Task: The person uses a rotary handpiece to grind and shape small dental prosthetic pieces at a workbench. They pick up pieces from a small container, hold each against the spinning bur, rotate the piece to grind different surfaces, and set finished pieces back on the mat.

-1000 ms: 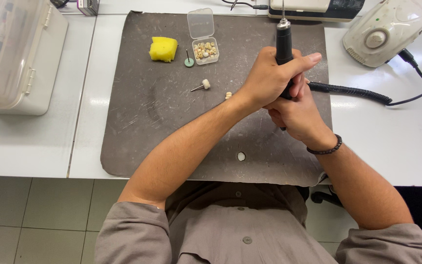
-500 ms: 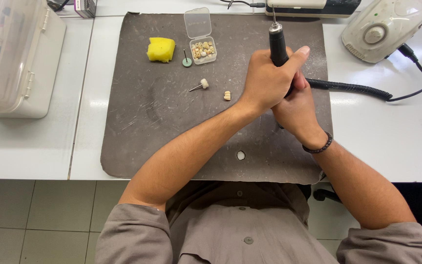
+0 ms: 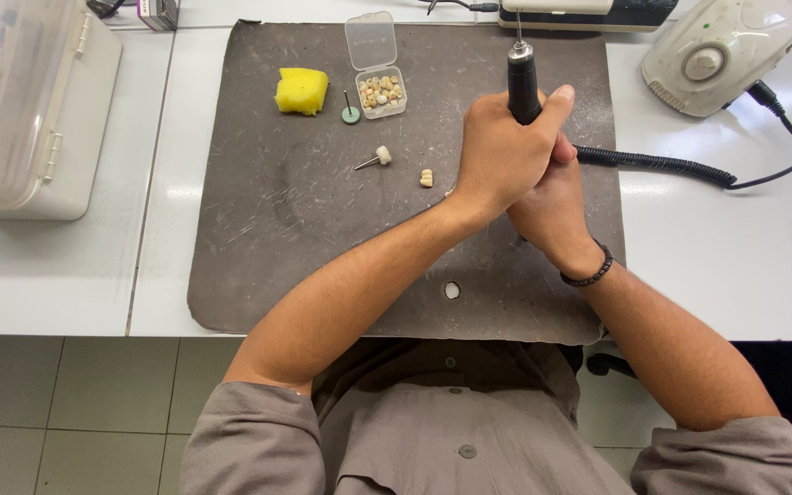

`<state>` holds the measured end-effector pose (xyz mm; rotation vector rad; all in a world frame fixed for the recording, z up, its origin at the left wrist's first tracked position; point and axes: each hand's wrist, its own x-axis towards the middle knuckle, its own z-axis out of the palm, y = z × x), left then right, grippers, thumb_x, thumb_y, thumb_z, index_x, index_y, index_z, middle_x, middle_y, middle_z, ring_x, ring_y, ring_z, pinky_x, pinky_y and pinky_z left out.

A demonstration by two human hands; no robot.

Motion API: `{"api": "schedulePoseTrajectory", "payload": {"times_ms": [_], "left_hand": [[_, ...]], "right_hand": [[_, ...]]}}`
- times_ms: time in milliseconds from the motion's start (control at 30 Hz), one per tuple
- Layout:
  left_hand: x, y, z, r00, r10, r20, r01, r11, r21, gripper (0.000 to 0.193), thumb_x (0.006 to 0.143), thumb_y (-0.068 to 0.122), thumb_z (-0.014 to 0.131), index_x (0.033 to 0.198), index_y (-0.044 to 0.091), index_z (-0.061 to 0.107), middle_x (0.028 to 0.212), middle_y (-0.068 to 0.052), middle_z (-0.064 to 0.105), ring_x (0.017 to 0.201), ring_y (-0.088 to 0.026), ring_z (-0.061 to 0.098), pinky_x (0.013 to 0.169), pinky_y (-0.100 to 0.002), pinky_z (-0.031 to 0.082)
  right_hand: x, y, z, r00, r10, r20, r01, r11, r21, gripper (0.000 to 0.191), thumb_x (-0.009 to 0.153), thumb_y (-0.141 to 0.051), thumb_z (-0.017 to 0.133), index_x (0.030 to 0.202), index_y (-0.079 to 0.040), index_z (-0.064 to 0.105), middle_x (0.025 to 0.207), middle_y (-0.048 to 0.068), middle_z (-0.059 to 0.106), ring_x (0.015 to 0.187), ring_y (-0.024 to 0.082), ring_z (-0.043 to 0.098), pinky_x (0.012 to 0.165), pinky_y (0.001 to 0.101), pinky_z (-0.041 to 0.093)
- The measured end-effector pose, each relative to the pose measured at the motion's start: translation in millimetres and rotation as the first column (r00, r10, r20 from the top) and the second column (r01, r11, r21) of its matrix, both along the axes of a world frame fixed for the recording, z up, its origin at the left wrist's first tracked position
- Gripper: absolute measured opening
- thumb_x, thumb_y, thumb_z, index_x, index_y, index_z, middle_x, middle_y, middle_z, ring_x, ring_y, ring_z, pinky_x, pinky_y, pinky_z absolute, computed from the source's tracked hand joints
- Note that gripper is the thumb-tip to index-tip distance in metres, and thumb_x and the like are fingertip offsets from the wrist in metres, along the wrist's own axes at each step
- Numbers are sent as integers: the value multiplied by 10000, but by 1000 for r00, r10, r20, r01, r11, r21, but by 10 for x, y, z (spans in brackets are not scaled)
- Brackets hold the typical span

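Both hands together over the right half of the dark work mat (image 3: 323,238), toward its far edge. Left hand (image 3: 501,151) wrapped tight around the black rotary handpiece (image 3: 522,82), thumb up along its barrel, bur tip pointing away toward the table's far edge. Right hand (image 3: 552,206) tucked beneath and behind the left, pressed against it, dark bead bracelet (image 3: 588,272) on the wrist; whether it grips anything, impossible to tell, fingers hidden by the left. Coiled black cable (image 3: 662,165) running from the hands rightward across the mat's edge to the cream control unit (image 3: 717,50) at the table's far right corner. Left of the hands, lying loose on the mat: a small tooth-coloured piece (image 3: 426,178) nearest, then a white-headed bur (image 3: 376,158), both apart from the hands. Farther toward the mat's far edge, a green-disc bur (image 3: 350,112) just beside a small clear box of tooth-like pieces (image 3: 382,90), lid open, and a yellow sponge (image 3: 302,91) to their left. Small round hole (image 3: 452,291) in the mat near its near edge, between the forearms. Clear-lidded plastic case (image 3: 20,101) at the white table's (image 3: 735,266) far left corner, well apart from everything else.
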<state>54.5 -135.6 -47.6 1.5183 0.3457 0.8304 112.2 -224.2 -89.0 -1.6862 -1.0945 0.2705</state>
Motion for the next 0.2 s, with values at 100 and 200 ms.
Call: {"api": "schedulePoseTrajectory", "payload": {"times_ms": [100,200], "left_hand": [[-11,-7,17,999,16,-30,-15,1000,7,451,969,278,609,578,73,703,531,-30,699,485,-119,686,531,-273,565],[-13,-29,38,997,74,-24,-73,997,12,439,968,273,610,591,70,706,541,-30,707,500,-122,705,546,-272,576]], "right_hand": [[-2,7,-28,1000,-11,22,11,1000,2,153,986,-96,707,1052,-8,600,962,51,703,919,144,713,702,281,550],[14,14,-75,995,-38,88,39,999,-15,155,985,-100,719,1038,-3,611,938,61,716,907,154,730,689,293,550]]}}
